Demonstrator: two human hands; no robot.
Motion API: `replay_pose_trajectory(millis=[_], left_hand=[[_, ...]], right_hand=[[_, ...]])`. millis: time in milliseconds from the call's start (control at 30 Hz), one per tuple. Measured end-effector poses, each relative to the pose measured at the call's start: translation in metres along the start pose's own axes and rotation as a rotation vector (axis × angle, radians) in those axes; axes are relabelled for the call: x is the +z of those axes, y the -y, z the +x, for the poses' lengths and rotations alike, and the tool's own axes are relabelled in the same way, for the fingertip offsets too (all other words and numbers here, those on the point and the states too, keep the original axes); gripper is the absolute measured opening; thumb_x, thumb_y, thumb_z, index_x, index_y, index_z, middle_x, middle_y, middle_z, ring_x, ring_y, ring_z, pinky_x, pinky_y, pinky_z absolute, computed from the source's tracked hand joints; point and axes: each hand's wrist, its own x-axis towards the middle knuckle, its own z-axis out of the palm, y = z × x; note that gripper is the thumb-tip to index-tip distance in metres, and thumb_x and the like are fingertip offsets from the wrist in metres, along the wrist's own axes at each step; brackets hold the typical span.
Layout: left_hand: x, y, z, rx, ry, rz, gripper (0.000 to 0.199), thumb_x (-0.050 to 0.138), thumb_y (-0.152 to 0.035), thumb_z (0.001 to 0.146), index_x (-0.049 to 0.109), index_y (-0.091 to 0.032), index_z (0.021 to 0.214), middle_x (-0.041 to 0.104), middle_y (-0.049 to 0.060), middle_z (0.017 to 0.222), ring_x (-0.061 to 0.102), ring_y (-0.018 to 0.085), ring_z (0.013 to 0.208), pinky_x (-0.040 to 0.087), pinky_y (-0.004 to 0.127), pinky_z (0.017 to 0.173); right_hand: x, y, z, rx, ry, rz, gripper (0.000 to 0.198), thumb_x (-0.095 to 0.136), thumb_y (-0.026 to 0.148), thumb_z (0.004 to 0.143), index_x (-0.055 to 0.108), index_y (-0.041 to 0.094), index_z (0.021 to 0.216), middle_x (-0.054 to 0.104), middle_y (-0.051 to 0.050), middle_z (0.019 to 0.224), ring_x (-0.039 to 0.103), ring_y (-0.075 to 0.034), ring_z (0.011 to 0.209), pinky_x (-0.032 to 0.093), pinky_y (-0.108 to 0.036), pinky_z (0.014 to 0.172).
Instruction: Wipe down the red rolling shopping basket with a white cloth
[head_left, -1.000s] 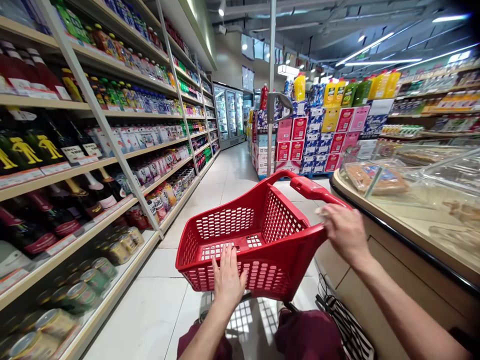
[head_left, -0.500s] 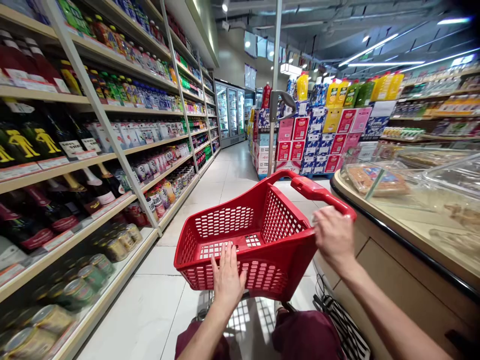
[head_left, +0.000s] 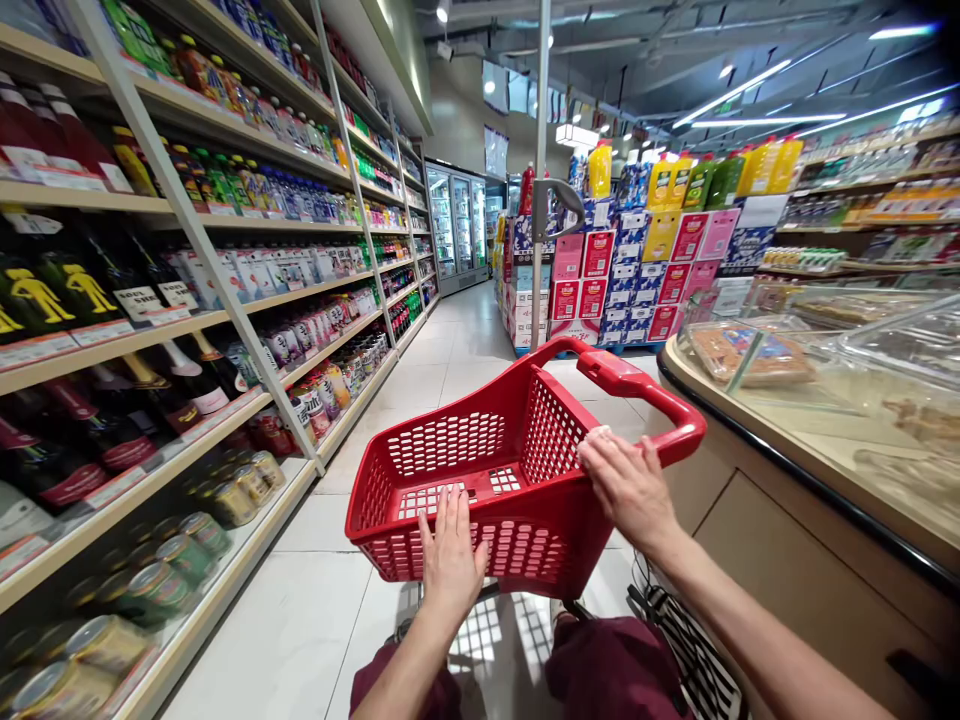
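A red plastic shopping cart (head_left: 551,565) with a perforated basket stands turned sideways in front of me. My left hand (head_left: 454,555) lies flat against the near side of the basket, fingers stretched over its rim. On the basket's upper edge, close to the red handle (head_left: 641,385), rests my right hand (head_left: 628,490). A bit of white, wipe-like material (head_left: 595,438) shows at its fingertips, pressed on the rim; most of it is hidden under the fingers. The visible part of the basket's inside holds no goods.
Drink shelves (head_left: 247,300) line the left side. A display counter (head_left: 757,440) with packed food stands close on the right. Ahead are stacked drink cartons (head_left: 637,270), a metal pole (head_left: 540,130) and glass-door fridges (head_left: 457,220). A striped bag (head_left: 686,640) lies by my legs.
My right hand has moved left from the cart's handle end to the basket rim, its fingers now laid out flatter. My left hand stays on the basket side.
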Motion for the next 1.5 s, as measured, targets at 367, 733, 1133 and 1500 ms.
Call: replay_pose_trajectory(millis=[367,733,1133,1500], left_hand=[[0.002,0.0,-0.003,0.016,-0.038,0.007,0.06,0.041,-0.024,0.077,0.025,-0.011,0.133,0.031,0.01,0.139,0.018,0.025,0.131,0.022,0.053,0.101],[0.006,0.004,-0.009,0.03,-0.065,0.014,0.061,0.041,-0.027,0.078,0.022,-0.013,0.135,0.029,0.01,0.14,0.016,0.023,0.131,0.02,0.05,0.104],[0.002,0.011,-0.01,0.031,0.004,-0.03,0.065,0.041,-0.03,0.078,0.017,-0.011,0.136,0.026,0.01,0.141,0.014,0.023,0.132,0.017,0.051,0.104],[0.0,0.042,-0.019,-0.067,0.018,-0.02,0.063,0.043,-0.03,0.076,0.024,-0.011,0.134,0.029,0.011,0.14,0.018,0.024,0.131,0.017,0.048,0.105]], right_hand=[[0.004,0.019,-0.001,0.006,0.022,0.041,0.032,0.041,0.023,0.083,0.055,0.02,0.112,0.058,-0.007,0.113,0.045,-0.021,0.111,0.016,-0.043,0.101],[0.017,0.073,-0.005,-0.054,0.073,0.148,0.032,0.039,0.023,0.085,0.055,0.02,0.113,0.058,-0.006,0.114,0.047,-0.02,0.109,0.015,-0.043,0.102],[0.024,0.1,-0.001,-0.062,0.152,0.217,0.029,0.035,0.02,0.087,0.057,0.021,0.107,0.062,-0.006,0.106,0.052,-0.019,0.102,0.013,-0.044,0.103],[0.037,0.145,-0.007,-0.053,0.17,0.286,0.032,0.035,0.017,0.087,0.052,0.023,0.114,0.057,-0.009,0.112,0.049,-0.021,0.104,0.018,-0.046,0.1]])
